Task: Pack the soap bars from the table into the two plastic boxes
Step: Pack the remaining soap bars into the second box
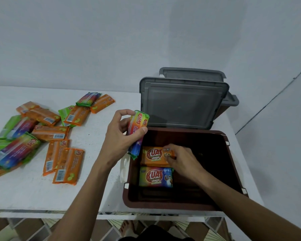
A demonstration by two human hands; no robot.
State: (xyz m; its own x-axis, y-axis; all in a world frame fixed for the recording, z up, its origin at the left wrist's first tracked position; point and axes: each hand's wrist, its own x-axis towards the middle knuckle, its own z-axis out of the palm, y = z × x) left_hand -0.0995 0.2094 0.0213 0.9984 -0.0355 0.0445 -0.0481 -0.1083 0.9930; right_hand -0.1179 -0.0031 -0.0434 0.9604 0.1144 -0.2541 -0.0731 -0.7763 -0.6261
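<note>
A brown plastic box [231,164] stands open at the table's right with its grey lid [182,103] tipped back. Inside lie an orange soap bar [154,156] and, nearer me, a rainbow-wrapped soap bar [155,176]. My right hand [181,158] reaches into the box and its fingers pinch the orange bar's right end. My left hand [122,136] grips another rainbow-wrapped bar [137,131] upright over the box's left rim. Several more orange and rainbow bars [47,134] lie scattered on the table's left half.
A second box [231,101] with a raised grey lid [191,73] stands behind the first, mostly hidden. The white table [97,188] meets a white wall at the back. Its front edge is close to me, and my foot [127,228] shows on the floor below.
</note>
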